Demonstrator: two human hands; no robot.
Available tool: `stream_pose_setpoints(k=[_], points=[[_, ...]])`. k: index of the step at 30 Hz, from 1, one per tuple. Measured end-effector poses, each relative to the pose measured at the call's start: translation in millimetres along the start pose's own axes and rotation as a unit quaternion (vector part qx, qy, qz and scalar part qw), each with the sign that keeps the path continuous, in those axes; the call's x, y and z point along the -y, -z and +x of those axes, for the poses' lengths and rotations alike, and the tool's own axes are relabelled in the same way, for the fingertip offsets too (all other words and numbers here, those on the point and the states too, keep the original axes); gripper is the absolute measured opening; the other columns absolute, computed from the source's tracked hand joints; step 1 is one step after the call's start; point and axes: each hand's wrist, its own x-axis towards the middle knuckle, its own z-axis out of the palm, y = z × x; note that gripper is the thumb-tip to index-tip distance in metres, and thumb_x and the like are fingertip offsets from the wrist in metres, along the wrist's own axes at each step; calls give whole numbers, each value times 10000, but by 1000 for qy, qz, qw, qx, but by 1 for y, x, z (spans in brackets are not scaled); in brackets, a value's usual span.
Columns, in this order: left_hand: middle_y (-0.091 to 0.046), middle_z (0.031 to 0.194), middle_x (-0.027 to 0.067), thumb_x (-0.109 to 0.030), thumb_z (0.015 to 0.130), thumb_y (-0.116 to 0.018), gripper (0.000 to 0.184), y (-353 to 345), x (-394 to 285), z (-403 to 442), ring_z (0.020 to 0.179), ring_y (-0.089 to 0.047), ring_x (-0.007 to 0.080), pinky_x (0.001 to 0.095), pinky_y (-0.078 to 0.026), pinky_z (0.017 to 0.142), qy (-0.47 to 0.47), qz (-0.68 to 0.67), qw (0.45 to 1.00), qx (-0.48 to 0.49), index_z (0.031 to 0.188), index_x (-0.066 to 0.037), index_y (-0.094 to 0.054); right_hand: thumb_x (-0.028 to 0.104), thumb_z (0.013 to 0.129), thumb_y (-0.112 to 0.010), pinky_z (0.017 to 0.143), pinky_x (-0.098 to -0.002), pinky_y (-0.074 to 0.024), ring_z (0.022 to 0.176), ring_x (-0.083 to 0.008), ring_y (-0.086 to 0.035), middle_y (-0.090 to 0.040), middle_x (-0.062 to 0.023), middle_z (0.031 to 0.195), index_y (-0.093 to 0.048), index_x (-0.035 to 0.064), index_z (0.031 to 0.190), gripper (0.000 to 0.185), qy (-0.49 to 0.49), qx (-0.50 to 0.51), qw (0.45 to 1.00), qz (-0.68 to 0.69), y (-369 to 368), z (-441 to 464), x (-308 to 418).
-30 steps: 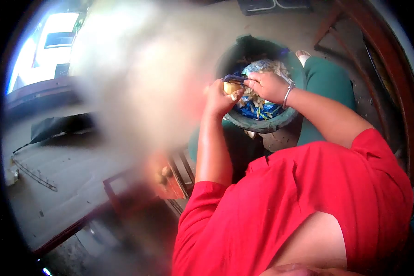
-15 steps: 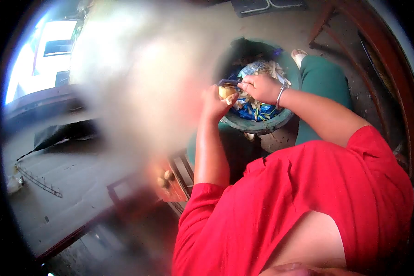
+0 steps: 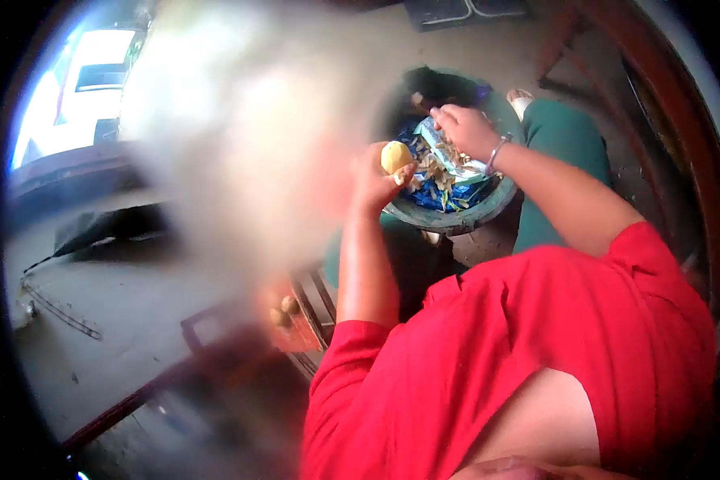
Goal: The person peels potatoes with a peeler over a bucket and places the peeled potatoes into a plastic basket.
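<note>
In my left hand (image 3: 370,180) is a pale yellow peeled potato (image 3: 396,158), held up over the near left rim of a tub. My right hand (image 3: 468,132), with a bangle at the wrist, is closed over the tub, apart from the potato. Its fingers grip a peeler (image 3: 424,106), which barely shows against the dark inside of the tub. The round green tub (image 3: 432,222) stands between my knees. Peelings (image 3: 434,172) lie in it among blue and pale plastic wrappers (image 3: 448,152).
Several unpeeled potatoes (image 3: 282,312) sit on a reddish wooden surface (image 3: 296,332) by my left elbow. A wooden frame (image 3: 668,80) rises on the right. A pale tabletop (image 3: 112,304) lies at the left. A whitish blur hides much of the upper left.
My right hand has moved up and away from the potato, taking the peeler with it. The potato's top is now uncovered. My left hand stays nearly in place.
</note>
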Motion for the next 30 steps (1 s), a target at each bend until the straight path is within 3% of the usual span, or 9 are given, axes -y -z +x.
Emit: stream_pose_setpoints(k=[2,5,8,9,13,16,22,24,30], points=[[-665,877,115,-336,667,-807,510,-1,0,0,815,-639,204,324,-507,738,13,12,1000,2,1013,-5,-631,334,936,-525,645,-397,-454,712,-340,-600,-603,-188,736,-580,20,824,338,121,17,992,21,-13,-8,-12],[-672,868,128,-231,624,-819,439,0,-2,1,788,-638,253,370,-500,738,-4,-56,998,24,978,-35,-647,326,923,-530,633,-453,-469,740,-391,-609,-615,-198,754,-563,42,842,297,198,45,973,-108,-16,-19,0],[-672,871,113,-150,626,-794,387,3,0,4,776,-637,225,349,-506,725,21,-24,996,81,963,-34,-644,331,922,-520,627,-468,-477,725,-387,-616,-616,-192,737,-560,61,842,285,204,71,964,-158,-13,-21,14],[-674,873,95,-86,618,-777,361,0,-7,2,785,-637,193,328,-513,711,37,-144,987,58,949,-36,-642,344,916,-520,616,-475,-484,710,-389,-618,-620,-187,730,-557,70,831,289,197,79,962,-171,-12,-23,19],[-670,865,77,-66,616,-778,375,-4,3,4,784,-630,163,311,-519,705,25,-134,988,72,960,-36,-633,285,917,-545,656,-452,-464,772,-405,-588,-605,-203,794,-549,55,892,231,155,98,966,-184,-14,-23,16],[-668,861,77,-72,620,-778,376,-3,-1,4,780,-628,162,316,-520,714,29,-111,991,71,964,-35,-631,352,919,-515,614,-473,-493,699,-387,-624,-628,-185,733,-560,69,831,300,203,61,959,-191,-16,-22,11],[-672,886,106,-103,618,-797,430,3,-18,3,808,-644,201,329,-519,726,65,-111,990,64,1006,-23,-629,374,927,-495,645,-475,-490,752,-393,-624,-634,-195,768,-569,63,831,333,189,71,962,-184,-16,-20,7],[-664,893,125,-118,615,-809,471,5,-21,3,826,-644,218,337,-518,735,32,26,998,48,1032,-15,-616,382,933,-488,683,-474,-483,791,-400,-620,-634,-205,792,-583,53,844,354,115,85,976,-162,-13,-16,7],[-657,928,151,-152,626,-811,478,7,-29,-2,846,-644,255,347,-512,744,18,-16,999,30,1031,0,-609,351,949,-481,684,-442,-461,775,-397,-603,-624,-203,793,-597,32,833,359,90,56,990,-95,-11,-9,-1]])
